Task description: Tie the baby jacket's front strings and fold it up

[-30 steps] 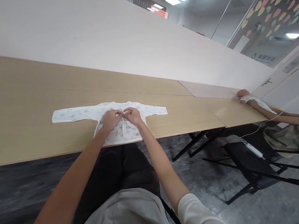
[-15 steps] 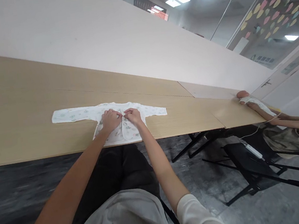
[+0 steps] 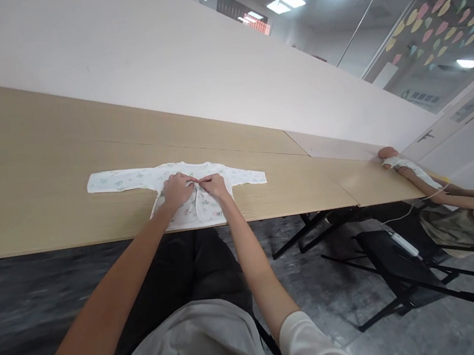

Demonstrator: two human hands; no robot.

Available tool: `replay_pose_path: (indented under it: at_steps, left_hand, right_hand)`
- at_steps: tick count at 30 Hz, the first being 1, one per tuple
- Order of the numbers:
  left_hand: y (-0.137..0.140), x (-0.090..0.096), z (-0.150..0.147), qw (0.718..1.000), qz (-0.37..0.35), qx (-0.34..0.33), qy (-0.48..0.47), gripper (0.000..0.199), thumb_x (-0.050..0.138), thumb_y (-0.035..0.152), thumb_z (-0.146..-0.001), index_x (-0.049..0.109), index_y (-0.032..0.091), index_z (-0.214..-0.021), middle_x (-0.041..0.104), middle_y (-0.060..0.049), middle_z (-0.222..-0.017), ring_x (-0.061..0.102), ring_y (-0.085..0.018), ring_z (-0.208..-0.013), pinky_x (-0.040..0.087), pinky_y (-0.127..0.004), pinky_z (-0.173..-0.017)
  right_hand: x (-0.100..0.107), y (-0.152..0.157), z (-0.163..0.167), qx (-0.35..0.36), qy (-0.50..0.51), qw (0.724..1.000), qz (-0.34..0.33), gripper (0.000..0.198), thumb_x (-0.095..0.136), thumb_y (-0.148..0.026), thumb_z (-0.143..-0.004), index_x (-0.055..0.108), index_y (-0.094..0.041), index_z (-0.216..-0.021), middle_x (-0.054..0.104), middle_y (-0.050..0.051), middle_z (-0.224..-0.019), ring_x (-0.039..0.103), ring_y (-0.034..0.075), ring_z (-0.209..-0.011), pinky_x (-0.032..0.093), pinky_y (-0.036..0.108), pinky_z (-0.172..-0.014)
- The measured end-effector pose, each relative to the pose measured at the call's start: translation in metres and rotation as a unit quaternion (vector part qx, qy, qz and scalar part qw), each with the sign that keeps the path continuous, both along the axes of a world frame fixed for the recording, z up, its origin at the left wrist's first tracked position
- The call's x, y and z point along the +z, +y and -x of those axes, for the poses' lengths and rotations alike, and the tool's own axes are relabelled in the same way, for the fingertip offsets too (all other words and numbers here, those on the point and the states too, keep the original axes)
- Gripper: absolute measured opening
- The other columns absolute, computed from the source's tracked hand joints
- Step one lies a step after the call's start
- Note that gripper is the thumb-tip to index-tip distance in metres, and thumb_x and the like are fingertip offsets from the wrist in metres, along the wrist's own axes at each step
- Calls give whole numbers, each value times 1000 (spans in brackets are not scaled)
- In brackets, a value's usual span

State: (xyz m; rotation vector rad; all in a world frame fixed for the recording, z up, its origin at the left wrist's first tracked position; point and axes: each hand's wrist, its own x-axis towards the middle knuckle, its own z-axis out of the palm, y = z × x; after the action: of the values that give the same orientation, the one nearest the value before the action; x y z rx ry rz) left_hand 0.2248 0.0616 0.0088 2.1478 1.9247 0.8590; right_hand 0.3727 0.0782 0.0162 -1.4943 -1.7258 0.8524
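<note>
A white baby shirt with a small print lies spread on the table, its sleeves stretched out to both sides and its hem by the front edge. On the left of its front opening rests my left hand, fingertips pinched at the opening edge. My right hand meets it from the other side, with thumb and finger closed on the same edge. The fingertips of both hands touch at the middle of the chest. Whatever fastening lies under them is hidden.
The long wooden table runs along a white partition. At its far right end another person's arms reach to a doll in white clothing. A black folding chair with a white power strip stands at the right.
My two hands have come together, their fingertips now touching at the shirt's opening. The shirt stays in place on the table; the view has shifted slightly.
</note>
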Motion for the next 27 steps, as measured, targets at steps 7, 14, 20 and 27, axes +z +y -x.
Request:
replay_pose_path:
  at_steps: [7, 14, 20, 27]
  left_hand:
    - [-2, 0, -3, 1000, 2, 5, 13, 37, 50, 24, -83, 78, 24, -108, 67, -14, -114, 56, -37, -113, 43, -49, -97]
    - [-12, 10, -1, 999, -9, 0, 33, 39, 46, 21, -84, 79, 22, -105, 69, -14, -114, 58, -35, -110, 44, -49, -95]
    - [-40, 7, 11, 998, 0, -57, 23, 38, 43, 18, -79, 81, 23, -79, 74, -10, -100, 63, -30, -102, 44, -47, -98]
    - [-44, 3, 6, 994, 22, -96, -56, 40, 45, 21, -76, 82, 22, -91, 76, -7, -101, 67, -25, -98, 49, -35, -94]
  right_hand:
    - [2, -1, 1, 15, -33, 999, -17, 20, 63, -15, -80, 81, -15, -88, 74, 3, -73, 66, 14, -71, 49, 20, -72]
    - [18, -7, -8, 27, -5, 1000, 11, 24, 61, -16, -80, 77, -14, -98, 65, -2, -62, 54, 9, -54, 45, 19, -61]
    - [30, -44, -18, 96, -67, 993, -13, 17, 67, -29, -80, 69, -15, -71, 65, 0, -67, 54, 9, -61, 41, 20, -63]
    - [32, -59, -16, 112, -116, 986, 27, 38, 61, -36, -85, 56, -16, -53, 50, -4, -47, 48, 10, -56, 36, 20, -60]
